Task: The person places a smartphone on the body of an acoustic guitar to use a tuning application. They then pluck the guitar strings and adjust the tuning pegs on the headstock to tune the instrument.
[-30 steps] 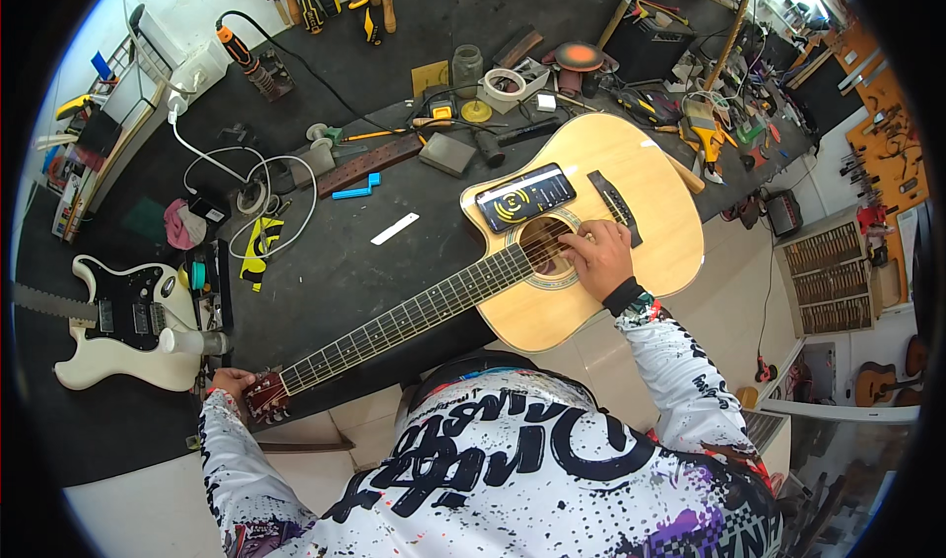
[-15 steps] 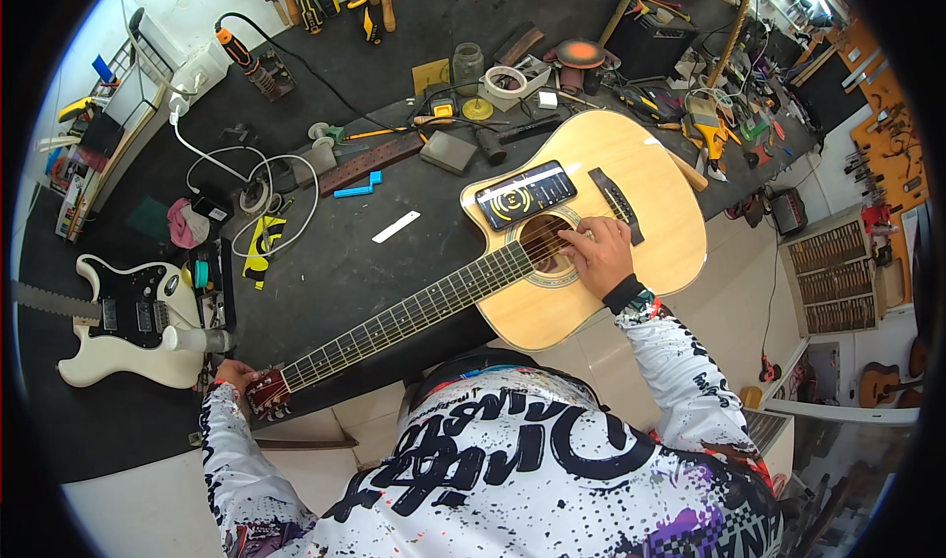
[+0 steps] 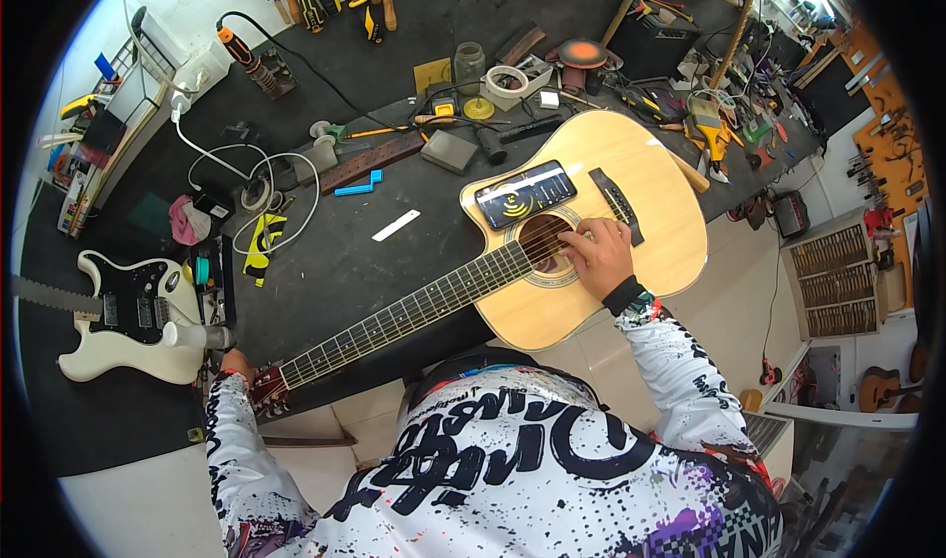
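I find the acoustic guitar (image 3: 591, 233) lying face up across the front edge of the dark workbench (image 3: 325, 262), its pale body to my right and its neck running down and left toward the headstock (image 3: 268, 389). My right hand (image 3: 599, 255) rests on the strings beside the sound hole (image 3: 544, 243), fingers curled and pressed to the strings, gripping nothing loose. My left hand (image 3: 235, 364) sits at the headstock end, mostly covered by the sleeve and the neck; it appears closed around a tuner, though I cannot tell the grip for certain. A smartphone (image 3: 525, 194) with a lit screen lies flat on the guitar top, just above the sound hole and touching the wood. The bridge (image 3: 616, 205) lies just right of my picking hand. On the bench, apart from the guitar, I note a small white strip (image 3: 395, 225), a blue clip (image 3: 358, 184), a dark wooden bar (image 3: 370, 162) and a grey block (image 3: 448, 150). A white cable (image 3: 258, 169) loops to the left of these. A white electric guitar (image 3: 123, 320) with a black pickguard lies at the far left, well apart from the acoustic body but near its headstock. A roll of tape (image 3: 506, 81) and a glass jar (image 3: 469, 64) stand further back.
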Action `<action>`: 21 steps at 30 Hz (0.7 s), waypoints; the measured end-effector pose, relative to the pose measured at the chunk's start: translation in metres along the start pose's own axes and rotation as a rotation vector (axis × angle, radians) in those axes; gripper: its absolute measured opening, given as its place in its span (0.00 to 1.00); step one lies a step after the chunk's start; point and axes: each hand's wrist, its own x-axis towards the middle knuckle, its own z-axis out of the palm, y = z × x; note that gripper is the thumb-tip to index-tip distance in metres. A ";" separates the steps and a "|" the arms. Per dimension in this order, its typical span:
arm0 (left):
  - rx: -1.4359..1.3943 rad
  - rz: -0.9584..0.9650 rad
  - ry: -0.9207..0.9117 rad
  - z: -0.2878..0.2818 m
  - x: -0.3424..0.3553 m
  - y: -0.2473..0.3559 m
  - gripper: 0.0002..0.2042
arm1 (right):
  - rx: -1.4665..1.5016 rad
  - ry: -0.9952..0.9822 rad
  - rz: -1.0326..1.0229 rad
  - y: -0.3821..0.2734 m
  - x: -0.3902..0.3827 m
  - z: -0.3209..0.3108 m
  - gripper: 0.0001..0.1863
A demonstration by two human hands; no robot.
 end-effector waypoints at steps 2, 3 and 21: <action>-0.009 0.026 -0.059 0.003 0.006 -0.013 0.12 | 0.004 0.002 0.008 0.000 0.000 -0.001 0.14; -0.010 0.022 -0.058 0.008 0.010 -0.020 0.12 | 0.007 0.003 0.005 -0.001 0.001 -0.001 0.14; 0.267 -0.136 -0.185 -0.021 0.006 0.022 0.28 | -0.005 -0.016 0.004 0.001 0.001 -0.001 0.12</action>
